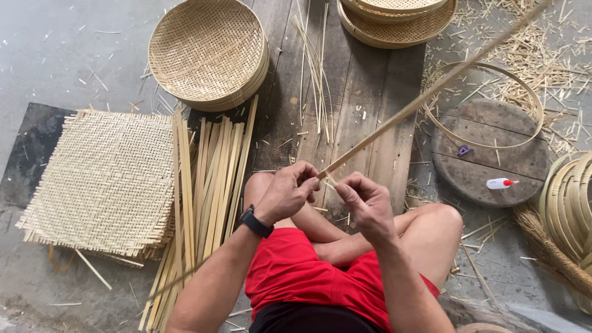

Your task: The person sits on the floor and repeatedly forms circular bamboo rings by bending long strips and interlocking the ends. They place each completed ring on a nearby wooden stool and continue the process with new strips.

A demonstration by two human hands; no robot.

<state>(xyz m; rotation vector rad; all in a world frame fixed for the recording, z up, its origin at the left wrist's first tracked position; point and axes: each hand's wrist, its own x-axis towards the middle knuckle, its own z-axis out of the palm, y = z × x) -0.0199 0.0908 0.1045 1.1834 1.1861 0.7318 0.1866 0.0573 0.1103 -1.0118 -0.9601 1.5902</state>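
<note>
I see the left hand [288, 192] with its fingers closed around the near end of a long thin pale bamboo strip [425, 95], which slants up and away to the right above the dark wooden plank floor [361, 92]. The right hand [365, 203] sits just beside the strip's end — fingers curled, but I cannot tell whether they grip it. Left of the strip lie a bundle of flat bamboo slats [213, 179] and a square woven bamboo mat [108, 182]; beyond it, stacked round woven trays [208, 52].

strip's far end [542, 7] cropped, top baskets [398, 18] cut off
</note>
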